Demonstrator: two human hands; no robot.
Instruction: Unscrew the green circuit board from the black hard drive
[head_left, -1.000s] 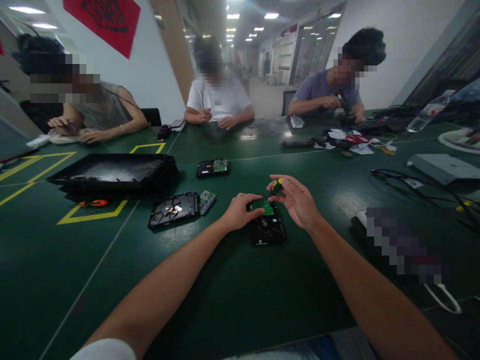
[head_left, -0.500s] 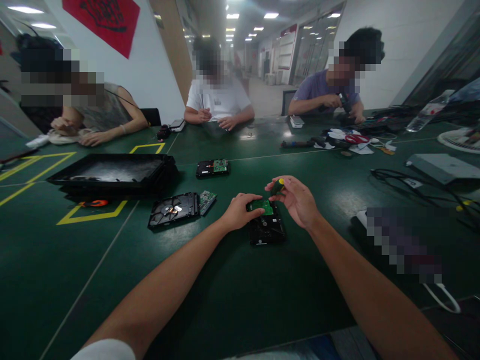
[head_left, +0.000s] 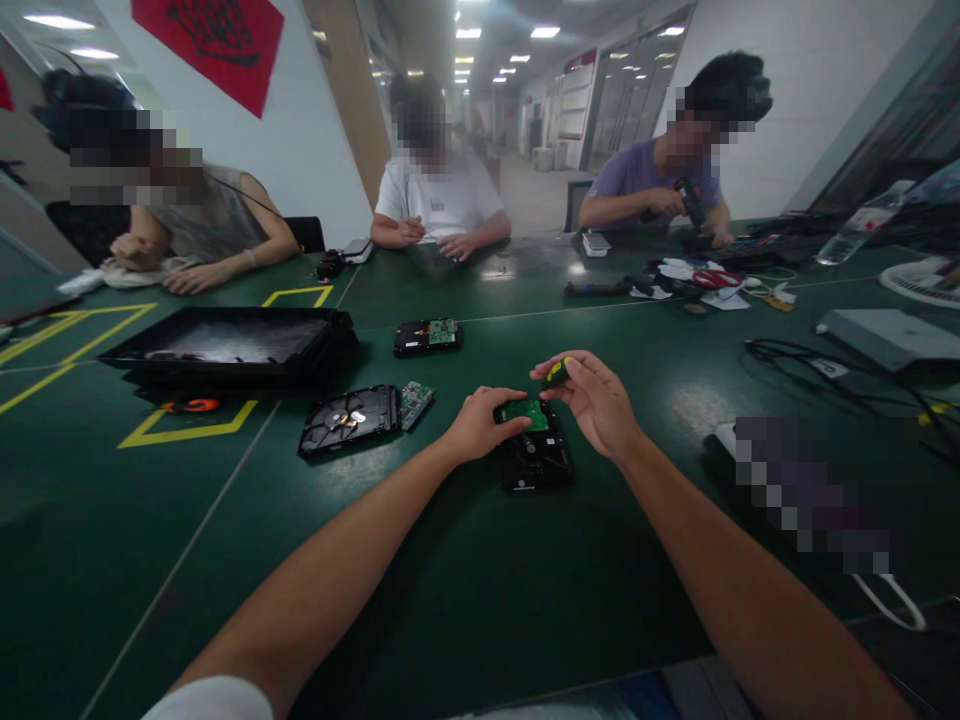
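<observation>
In front of me a black hard drive lies on the green table, with a green circuit board on its upper half. My left hand grips the drive's left side, its thumb lying over the board. Above the drive's far right corner, my right hand holds a small screwdriver by its black and yellow handle. The screwdriver's tip is hidden, so I cannot tell whether it touches a screw. Left of my hands sit another black hard drive and a loose circuit board.
A third hard drive lies farther back. Stacked black trays stand at the left, with an orange-handled tool beside them. Right are a grey box, black cables and a water bottle. Three people sit across the table.
The screwdriver handle has turned in my right fingers, showing more yellow. My left hand stays on the hard drive. The whole view has shifted slightly.
</observation>
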